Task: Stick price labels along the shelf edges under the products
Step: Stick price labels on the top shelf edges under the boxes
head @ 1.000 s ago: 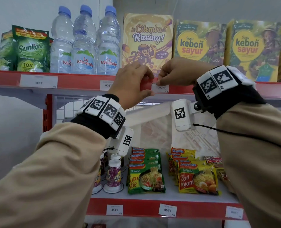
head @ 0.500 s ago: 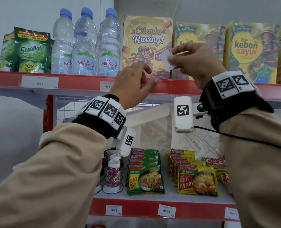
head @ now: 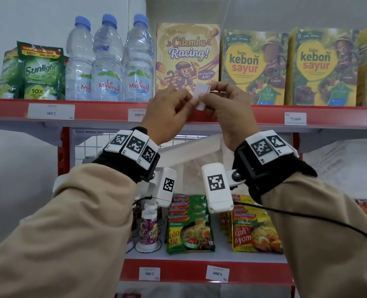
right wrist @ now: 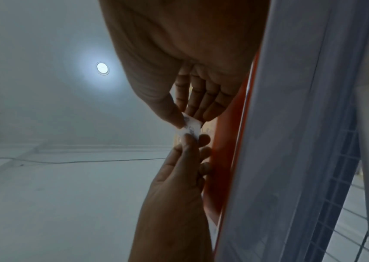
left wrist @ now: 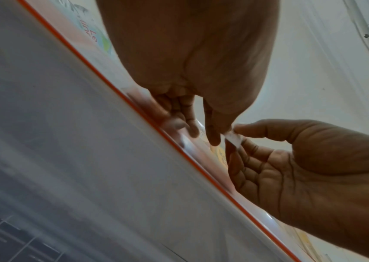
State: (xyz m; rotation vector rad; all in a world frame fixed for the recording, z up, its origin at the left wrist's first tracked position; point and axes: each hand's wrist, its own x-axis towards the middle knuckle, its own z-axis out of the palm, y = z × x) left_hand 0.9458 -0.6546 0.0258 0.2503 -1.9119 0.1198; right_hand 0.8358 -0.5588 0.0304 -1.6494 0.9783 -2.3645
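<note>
Facing "Cilembu Racing!" box (head: 188,57), hands' label (head: 201,96)

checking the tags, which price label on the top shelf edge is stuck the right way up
The 75.000 label, under the left kebon sayur box. It reads upright, while the 2.000 label and the label under the bottles are upside down.

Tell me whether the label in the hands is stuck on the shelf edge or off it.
Off: the label is pinched between left hand and right hand, above the red shelf edge.

Shop: red shelf edge (head: 253,114) with price tags (head: 295,118), stocked water bottles (head: 108,61), noodle packs (head: 190,235).
</note>
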